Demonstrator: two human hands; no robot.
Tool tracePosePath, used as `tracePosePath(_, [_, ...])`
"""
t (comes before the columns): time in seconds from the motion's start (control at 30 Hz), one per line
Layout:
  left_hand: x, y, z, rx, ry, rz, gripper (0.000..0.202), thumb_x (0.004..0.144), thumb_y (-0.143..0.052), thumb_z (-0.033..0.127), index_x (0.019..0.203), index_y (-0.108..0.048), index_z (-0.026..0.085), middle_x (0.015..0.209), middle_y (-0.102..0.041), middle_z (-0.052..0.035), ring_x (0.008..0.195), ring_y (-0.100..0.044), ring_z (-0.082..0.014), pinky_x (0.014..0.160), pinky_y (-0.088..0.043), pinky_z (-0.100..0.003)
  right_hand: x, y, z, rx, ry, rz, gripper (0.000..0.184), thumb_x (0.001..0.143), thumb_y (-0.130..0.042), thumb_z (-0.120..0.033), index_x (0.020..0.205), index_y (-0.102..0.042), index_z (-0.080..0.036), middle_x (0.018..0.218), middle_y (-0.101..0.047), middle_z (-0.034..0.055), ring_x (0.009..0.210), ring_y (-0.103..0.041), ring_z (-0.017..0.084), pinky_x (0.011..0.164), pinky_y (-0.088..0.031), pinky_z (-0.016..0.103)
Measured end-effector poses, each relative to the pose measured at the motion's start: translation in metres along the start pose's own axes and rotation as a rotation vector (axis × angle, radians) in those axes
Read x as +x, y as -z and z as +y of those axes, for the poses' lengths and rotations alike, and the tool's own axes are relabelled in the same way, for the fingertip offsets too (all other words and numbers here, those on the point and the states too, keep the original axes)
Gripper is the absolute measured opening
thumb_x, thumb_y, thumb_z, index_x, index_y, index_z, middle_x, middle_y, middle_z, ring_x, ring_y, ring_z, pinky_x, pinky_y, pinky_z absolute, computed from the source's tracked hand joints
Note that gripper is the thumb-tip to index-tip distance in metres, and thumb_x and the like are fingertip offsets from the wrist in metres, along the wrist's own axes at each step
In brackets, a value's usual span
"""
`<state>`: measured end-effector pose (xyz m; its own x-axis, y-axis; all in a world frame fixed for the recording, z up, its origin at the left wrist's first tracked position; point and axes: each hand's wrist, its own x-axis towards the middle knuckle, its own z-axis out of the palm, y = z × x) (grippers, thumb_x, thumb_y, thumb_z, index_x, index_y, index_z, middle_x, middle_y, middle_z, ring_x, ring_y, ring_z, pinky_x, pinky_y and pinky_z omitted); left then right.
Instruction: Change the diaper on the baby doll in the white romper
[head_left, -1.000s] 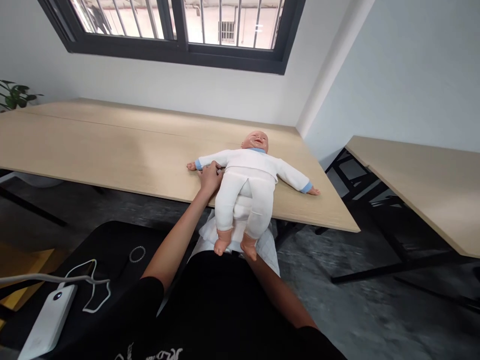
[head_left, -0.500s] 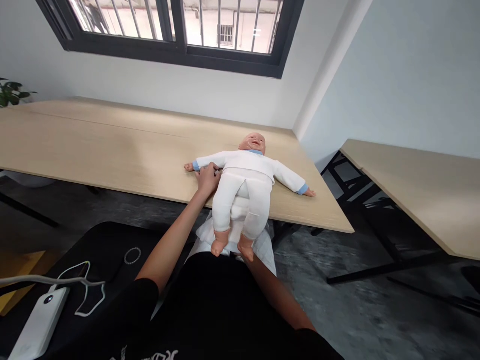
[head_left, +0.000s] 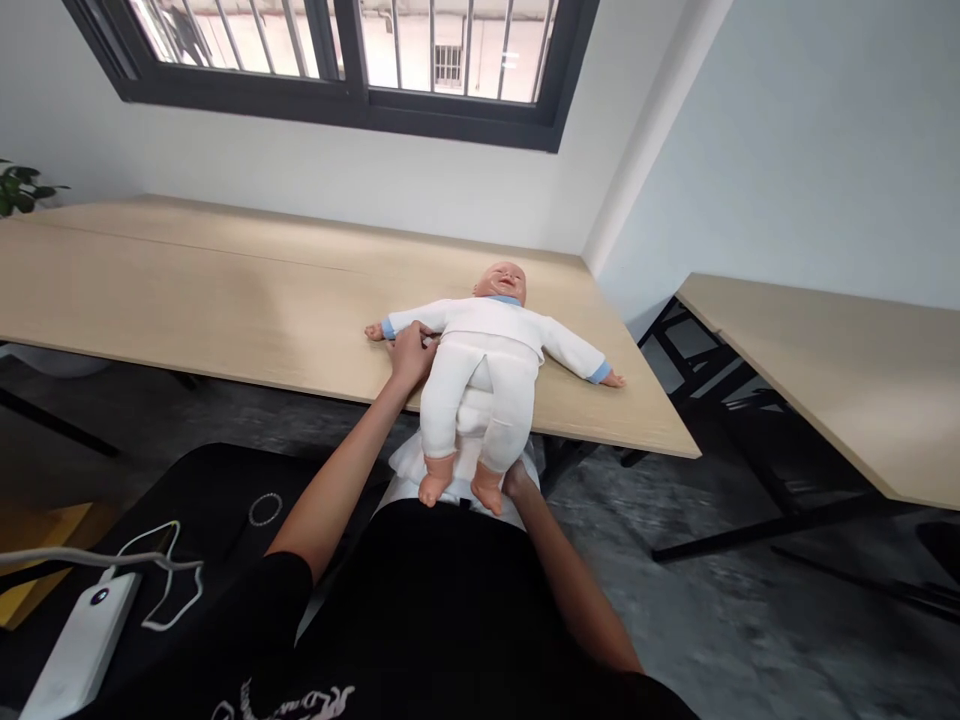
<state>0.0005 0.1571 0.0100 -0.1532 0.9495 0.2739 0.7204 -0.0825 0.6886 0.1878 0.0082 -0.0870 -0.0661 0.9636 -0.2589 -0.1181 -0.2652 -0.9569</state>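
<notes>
A baby doll (head_left: 491,325) in white clothes with blue cuffs and collar lies on its back, its arms spread and its legs hanging past the table's front edge. My left hand (head_left: 411,352) rests on the tabletop against the doll's side at the waist, its fingers curled; a small greyish bit shows at the fingertips, too small to name. My right hand (head_left: 516,480) is low beside the doll's foot on the right, its fingers hidden behind the leg and white cloth. Bunched white cloth (head_left: 406,462) shows below the table edge, under the doll's legs.
The doll lies on a long wooden table (head_left: 300,310) beneath a barred window (head_left: 450,110). A second table (head_left: 825,350) stands to the right across a gap. At lower left, a black chair (head_left: 217,480) bears a white power bank (head_left: 86,640) with a cable and a beaded bracelet (head_left: 265,509).
My right hand has come up and to the right, out from below the doll's feet to beside one foot. My left hand stays at the doll's waist. The view has shifted slightly.
</notes>
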Motion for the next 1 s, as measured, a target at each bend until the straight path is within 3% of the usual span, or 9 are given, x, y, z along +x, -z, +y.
tracePosePath(0.17, [-0.021, 0.009, -0.001, -0.235, -0.046, 0.132, 0.009, 0.093, -0.056, 0.025, 0.098, -0.056, 0.017, 0.113, -0.065, -0.0114, 0.107, -0.061, -0.0209, 0.095, -0.047, -0.032, 0.0, 0.043, 0.007, -0.088, -0.12, -0.107, 0.041, 0.093, -0.056, -0.048, 0.066, -0.056, -0.016, 0.06, -0.058, 0.0017, 0.054, -0.054, 0.012, 0.054, -0.042, 0.023])
tracePosePath(0.27, [-0.056, 0.023, 0.005, -0.388, -0.038, 0.02, 0.023, 0.101, -0.045, 0.038, 0.099, -0.056, 0.018, 0.103, -0.069, -0.0095, 0.095, -0.065, -0.0211, 0.086, -0.051, -0.032, -0.019, 0.066, -0.014, -0.218, -0.135, -0.171, 0.042, 0.079, -0.069, -0.054, 0.072, -0.065, -0.013, 0.069, -0.067, 0.0055, 0.054, -0.058, 0.014, 0.052, -0.041, 0.024])
tracePosePath(0.33, [-0.084, 0.033, 0.01, -0.406, -0.055, -0.091, 0.031, 0.1, -0.045, 0.047, 0.104, -0.058, 0.019, 0.105, -0.07, -0.0094, 0.098, -0.066, -0.0233, 0.089, -0.051, -0.035, -0.036, 0.07, -0.033, -0.363, -0.057, -0.204, 0.055, 0.083, -0.06, -0.068, 0.084, -0.068, -0.013, 0.081, -0.071, 0.0081, 0.063, -0.065, 0.018, 0.056, -0.046, 0.026])
tracePosePath(0.47, [-0.132, 0.042, 0.017, -0.344, -0.075, -0.161, 0.083, 0.074, -0.079, 0.051, 0.141, -0.041, 0.019, 0.143, -0.055, -0.0176, 0.132, -0.054, -0.0341, 0.107, -0.044, -0.045, -0.068, 0.045, -0.064, -0.53, 0.145, 0.053, 0.064, 0.093, -0.035, -0.075, 0.094, -0.062, -0.017, 0.092, -0.072, 0.0097, 0.074, -0.069, 0.022, 0.069, -0.051, 0.034])
tracePosePath(0.53, [-0.149, 0.039, 0.016, -0.345, -0.072, -0.164, 0.106, 0.068, -0.085, 0.045, 0.152, -0.026, 0.02, 0.156, -0.04, -0.0207, 0.144, -0.042, -0.0366, 0.114, -0.039, -0.048, -0.075, 0.024, -0.068, -0.651, 0.214, 0.224, 0.056, 0.088, -0.048, -0.075, 0.098, -0.052, -0.02, 0.094, -0.071, 0.009, 0.08, -0.069, 0.025, 0.074, -0.051, 0.037])
tracePosePath(0.67, [-0.168, 0.028, 0.006, -0.373, -0.064, -0.096, 0.104, 0.07, -0.08, 0.037, 0.154, -0.022, 0.02, 0.16, -0.032, -0.0216, 0.149, -0.032, -0.0375, 0.118, -0.033, -0.051, -0.072, -0.004, -0.065, -0.745, 0.332, 0.445, 0.06, 0.076, -0.068, -0.065, 0.102, -0.037, -0.022, 0.098, -0.067, 0.0098, 0.085, -0.068, 0.029, 0.073, -0.051, 0.039])
tracePosePath(0.83, [-0.171, 0.027, -0.009, -0.447, 0.034, -0.103, 0.091, 0.072, -0.07, 0.028, 0.152, -0.027, 0.021, 0.144, -0.049, -0.0175, 0.128, -0.055, -0.0338, 0.105, -0.046, -0.047, -0.067, 0.017, -0.067, -0.877, 0.47, 0.616, 0.046, 0.077, -0.067, -0.047, 0.101, -0.037, -0.023, 0.095, -0.063, 0.0078, 0.08, -0.065, 0.029, 0.069, -0.054, 0.041])
tracePosePath(0.93, [-0.165, 0.037, -0.013, -0.61, 0.158, -0.147, 0.094, 0.067, -0.074, 0.029, 0.15, -0.031, 0.023, 0.126, -0.057, -0.0126, 0.11, -0.064, -0.0286, 0.092, -0.053, -0.04, -0.072, 0.04, -0.076, -1.117, 0.758, 0.681, 0.032, 0.085, -0.061, -0.031, 0.109, -0.044, -0.019, 0.104, -0.062, 0.0141, 0.1, -0.063, 0.033, 0.083, -0.055, 0.047])
tracePosePath(1.0, [-0.161, 0.046, -0.011, -0.771, 0.257, -0.212, 0.094, 0.063, -0.078, 0.029, 0.146, -0.036, 0.024, 0.12, -0.061, -0.0098, 0.107, -0.065, -0.026, 0.09, -0.054, -0.036, -0.075, 0.046, -0.078, -1.309, 0.944, 0.626, 0.038, 0.089, -0.054, -0.016, 0.126, -0.048, -0.017, 0.123, -0.059, 0.0193, 0.12, -0.056, 0.036, 0.098, -0.051, 0.054])
